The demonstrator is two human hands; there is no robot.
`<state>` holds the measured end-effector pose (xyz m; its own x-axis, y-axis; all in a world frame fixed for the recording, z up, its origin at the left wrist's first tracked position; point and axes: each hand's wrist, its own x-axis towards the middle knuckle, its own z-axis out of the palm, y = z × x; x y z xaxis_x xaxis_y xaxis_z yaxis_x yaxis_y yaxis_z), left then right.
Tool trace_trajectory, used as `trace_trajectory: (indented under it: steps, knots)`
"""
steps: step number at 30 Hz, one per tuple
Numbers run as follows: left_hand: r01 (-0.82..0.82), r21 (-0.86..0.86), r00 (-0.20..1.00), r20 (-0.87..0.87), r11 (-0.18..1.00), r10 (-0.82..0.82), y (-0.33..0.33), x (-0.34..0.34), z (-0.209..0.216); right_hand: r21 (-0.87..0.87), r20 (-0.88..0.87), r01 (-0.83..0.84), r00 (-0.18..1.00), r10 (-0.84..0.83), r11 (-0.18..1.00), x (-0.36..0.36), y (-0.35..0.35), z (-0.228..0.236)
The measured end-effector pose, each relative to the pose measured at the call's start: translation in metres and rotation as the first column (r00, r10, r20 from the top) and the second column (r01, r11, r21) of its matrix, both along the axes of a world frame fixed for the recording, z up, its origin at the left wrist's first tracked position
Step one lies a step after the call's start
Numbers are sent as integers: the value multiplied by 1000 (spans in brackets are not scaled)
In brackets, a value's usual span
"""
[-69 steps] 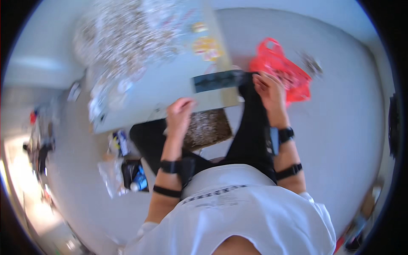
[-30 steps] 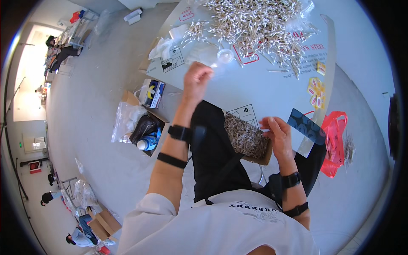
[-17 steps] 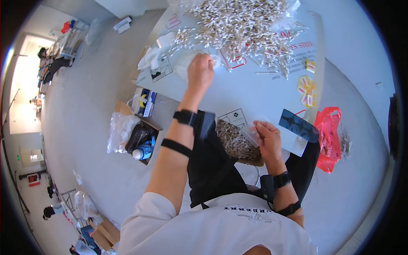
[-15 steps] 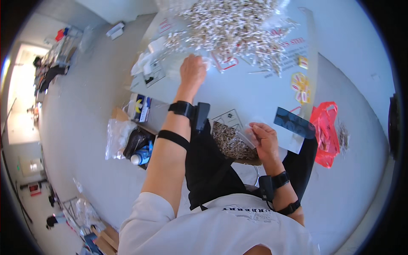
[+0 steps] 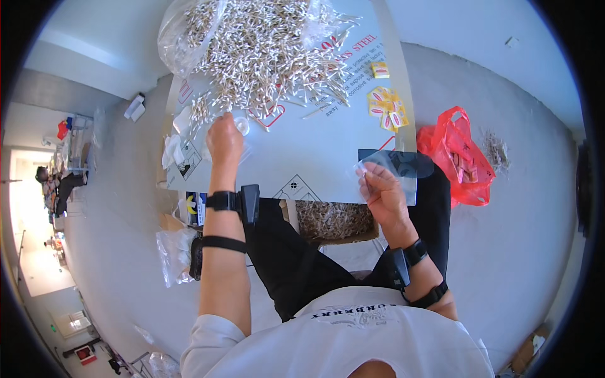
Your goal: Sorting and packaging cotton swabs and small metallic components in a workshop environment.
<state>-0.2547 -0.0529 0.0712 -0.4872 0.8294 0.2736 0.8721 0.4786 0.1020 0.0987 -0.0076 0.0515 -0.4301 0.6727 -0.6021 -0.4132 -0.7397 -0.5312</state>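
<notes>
Nearest in: right hand (image 5: 384, 196) at the board's near edge, fingers pinched shut on a small clear plastic bag (image 5: 389, 169), held by its top edge just above the table. The film looks thin, floppy and slick; I'd judge it weighs next to nothing and collapses unless kept open at the mouth, so take it at the rim corners, not mid-panel. Below the board edge, between the knees, sits a brown box (image 5: 335, 222) full of finished sticks. Left hand (image 5: 224, 140) is further out, knuckles up, fingers curled down on the grey board (image 5: 315, 157) at the near fringe of the cotton swab pile (image 5: 265, 50); cannot tell if it already has swabs closed in it or is just pressing on them, since the palm hides the fingertips. A small clear round lid or cup (image 5: 242, 126) lies touching that hand. The swabs look light, stiff in the shaft, soft at the tips, and they roll and scatter easily; best gathered as a bundle across the shafts. Yellow packets (image 5: 386, 108) sit right of the pile. Off the board on the floor: a red plastic bag (image 5: 460, 157). Far end: a big clear sack (image 5: 183, 31), open, spilling the swabs.
</notes>
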Motion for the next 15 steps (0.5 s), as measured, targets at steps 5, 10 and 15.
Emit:
trace_trajectory:
  steps: [5, 10, 15]
  knots:
    - [-83, 328, 677, 711, 941, -188, -13, 105, 0, 9, -171, 195, 967, -191, 981, 3, 8, -6]
    - [-132, 244, 57, 969, 961, -239, 5, 246, 9, 24, -193, 304, 936, -295, 952, 17, 17, -8]
    - [-91, 294, 9, 956, 951, -295, 11, 273, -8, 62, -140, 293, 949, -282, 954, 33, 15, -16]
